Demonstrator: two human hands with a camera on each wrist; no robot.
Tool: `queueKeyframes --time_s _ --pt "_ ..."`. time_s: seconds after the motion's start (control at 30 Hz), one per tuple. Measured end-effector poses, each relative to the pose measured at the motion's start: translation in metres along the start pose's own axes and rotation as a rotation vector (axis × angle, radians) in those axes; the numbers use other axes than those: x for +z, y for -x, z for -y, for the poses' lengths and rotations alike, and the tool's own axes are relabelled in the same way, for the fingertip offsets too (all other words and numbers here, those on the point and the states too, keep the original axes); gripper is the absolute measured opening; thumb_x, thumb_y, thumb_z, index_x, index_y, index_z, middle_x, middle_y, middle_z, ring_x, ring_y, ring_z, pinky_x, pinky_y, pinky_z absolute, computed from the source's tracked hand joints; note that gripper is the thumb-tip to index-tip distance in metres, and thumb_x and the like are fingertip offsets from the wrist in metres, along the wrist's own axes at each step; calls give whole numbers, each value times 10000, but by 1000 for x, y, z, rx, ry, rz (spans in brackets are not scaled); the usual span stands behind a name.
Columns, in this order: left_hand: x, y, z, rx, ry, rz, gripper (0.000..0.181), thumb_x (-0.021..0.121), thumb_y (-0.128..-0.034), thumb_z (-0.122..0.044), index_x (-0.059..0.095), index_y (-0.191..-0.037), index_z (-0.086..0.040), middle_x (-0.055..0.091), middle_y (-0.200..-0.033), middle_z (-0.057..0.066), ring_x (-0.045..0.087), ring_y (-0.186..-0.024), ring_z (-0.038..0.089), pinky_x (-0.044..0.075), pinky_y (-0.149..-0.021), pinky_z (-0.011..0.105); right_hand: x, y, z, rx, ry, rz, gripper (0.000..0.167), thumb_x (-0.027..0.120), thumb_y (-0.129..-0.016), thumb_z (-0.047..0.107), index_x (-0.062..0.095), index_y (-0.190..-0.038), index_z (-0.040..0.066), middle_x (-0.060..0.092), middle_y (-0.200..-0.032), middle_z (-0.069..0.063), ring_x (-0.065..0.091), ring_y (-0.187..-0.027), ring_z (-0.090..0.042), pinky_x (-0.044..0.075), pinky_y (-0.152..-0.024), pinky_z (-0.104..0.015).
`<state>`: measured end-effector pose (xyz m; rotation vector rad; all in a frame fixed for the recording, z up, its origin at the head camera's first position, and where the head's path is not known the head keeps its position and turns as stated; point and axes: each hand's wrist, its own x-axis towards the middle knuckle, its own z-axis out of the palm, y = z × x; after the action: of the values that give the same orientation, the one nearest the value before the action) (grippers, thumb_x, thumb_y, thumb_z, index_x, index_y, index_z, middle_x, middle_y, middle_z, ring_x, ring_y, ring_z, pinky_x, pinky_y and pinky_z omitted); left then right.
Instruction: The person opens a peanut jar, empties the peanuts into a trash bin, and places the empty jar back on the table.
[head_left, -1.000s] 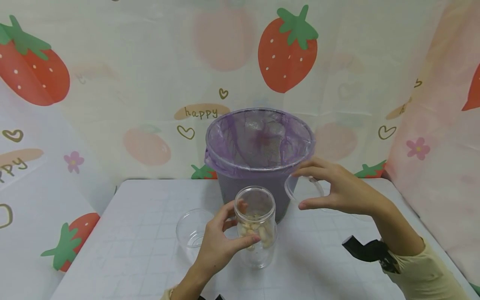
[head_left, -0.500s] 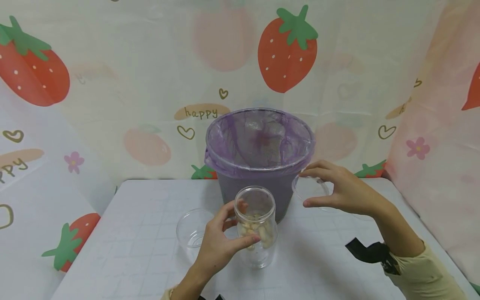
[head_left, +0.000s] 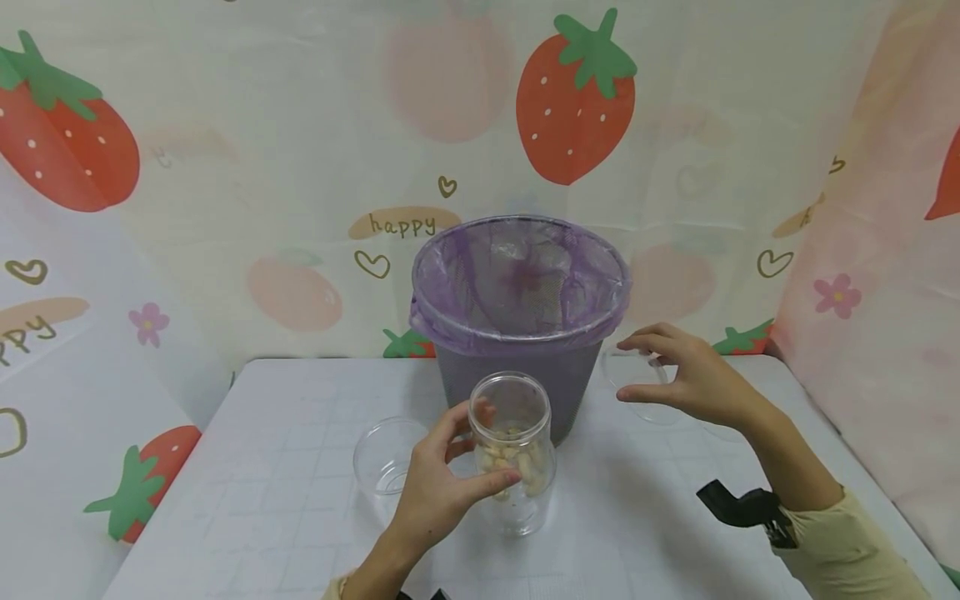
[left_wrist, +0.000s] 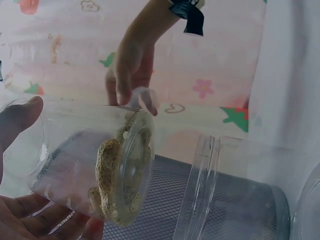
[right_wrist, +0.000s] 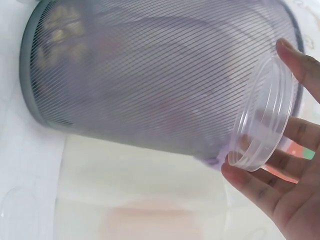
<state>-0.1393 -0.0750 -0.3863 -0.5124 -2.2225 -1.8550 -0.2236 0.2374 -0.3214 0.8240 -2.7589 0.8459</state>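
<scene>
My left hand (head_left: 450, 483) grips a clear plastic jar (head_left: 512, 408) with no lid on it. Several peanuts in their shells (left_wrist: 106, 170) lie at its bottom in the left wrist view. Below this jar stands another clear jar (head_left: 519, 517), which also shows with its threaded neck (left_wrist: 240, 190). To the right, my right hand (head_left: 693, 379) holds a clear round lid (head_left: 637, 375) in the air beside the bin. Thumb and fingertips pinch the rim of that lid (right_wrist: 262, 115) from opposite sides in the right wrist view.
A mesh bin (head_left: 517, 379) with a purple liner (head_left: 517, 329) stands behind the jars. Left of my left hand is another clear open jar (head_left: 382, 458). Faint clear round pieces (head_left: 723, 432) lie on the white table's right side. Strawberry-print cloth (head_left: 300, 167) hangs behind.
My right hand has drifted to the right with the lid, away from the bin and the held jar. My left hand and its jar stay in place.
</scene>
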Motion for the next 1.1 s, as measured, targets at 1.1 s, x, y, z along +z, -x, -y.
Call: queueKeyframes --time_s 1.1 --pt "2 1 2 -14 5 9 691 865 -722 -181 534 -1327 -129 618 -1291 100 595 -1134 285 523 -950 305 52 21 -74 211 -5 71 600 812 -765 412 634 -1208 49 614 -1174 -157 590 -1052 -359 528 -855 -508"
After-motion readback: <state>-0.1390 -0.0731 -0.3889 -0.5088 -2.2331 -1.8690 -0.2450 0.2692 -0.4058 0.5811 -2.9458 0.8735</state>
